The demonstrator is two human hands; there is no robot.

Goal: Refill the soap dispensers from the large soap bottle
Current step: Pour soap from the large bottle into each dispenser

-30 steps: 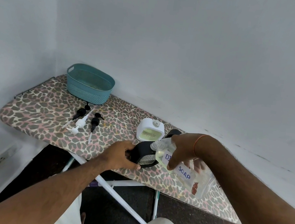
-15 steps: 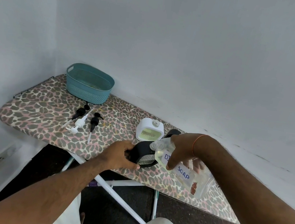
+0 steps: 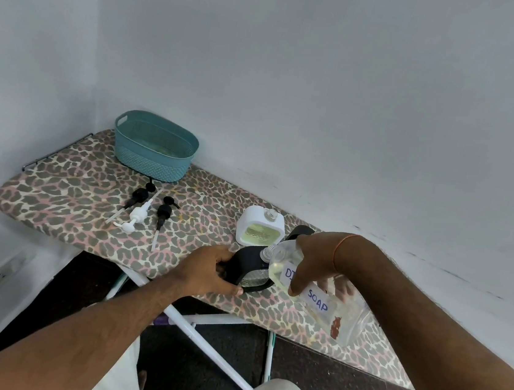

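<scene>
We work over the ironing board. Our right hand grips the large soap bottle, tilted with its mouth at the neck of the black dispenser, which our left hand holds at its near side. Just beyond both hands stands the white dispenser. Far beyond our left hand sits a teal basket, with three pumps lying nearer.

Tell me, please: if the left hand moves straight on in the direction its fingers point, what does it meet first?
The left hand already grips the black soap dispenser. Pushed on toward the right, it would probably drive that dispenser against the large soap bottle tilted at its mouth, though depth is unclear.
</scene>
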